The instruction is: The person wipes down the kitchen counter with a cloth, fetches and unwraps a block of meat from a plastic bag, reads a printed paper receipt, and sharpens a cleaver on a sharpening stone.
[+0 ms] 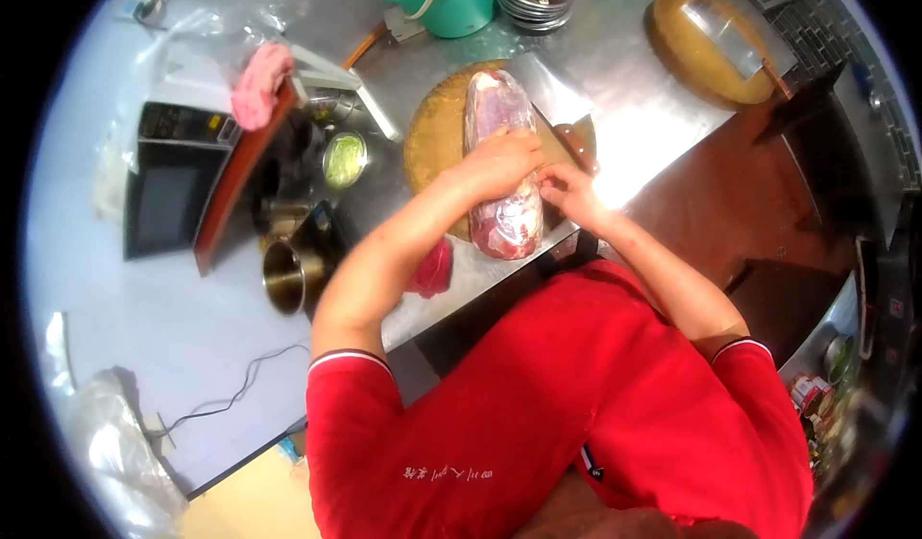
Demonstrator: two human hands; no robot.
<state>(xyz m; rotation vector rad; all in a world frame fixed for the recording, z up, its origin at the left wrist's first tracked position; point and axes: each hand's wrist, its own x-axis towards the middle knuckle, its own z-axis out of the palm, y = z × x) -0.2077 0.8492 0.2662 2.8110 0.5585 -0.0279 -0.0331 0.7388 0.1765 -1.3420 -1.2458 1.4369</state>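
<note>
A long piece of red meat in clear plastic wrap (503, 220) lies across a round wooden board (434, 141), its near end reaching past the board toward the counter's edge. My left hand (504, 163) rests over the middle of the wrapped meat, fingers curled on it. At the meat's right side, my right hand (567, 193) has its fingertips bent against the wrap; what lies between them is too small to tell. A knife with a broad blade (549, 128) appears to lie beside the meat on the board, partly hidden.
A green bucket (451, 6) and stacked metal dishes (531, 11) stand behind. A second round board (687, 54) holds a cleaver (725, 38). Left are a bowl of green slices (345, 160), a metal pot (284, 278) and a red cloth (431, 270).
</note>
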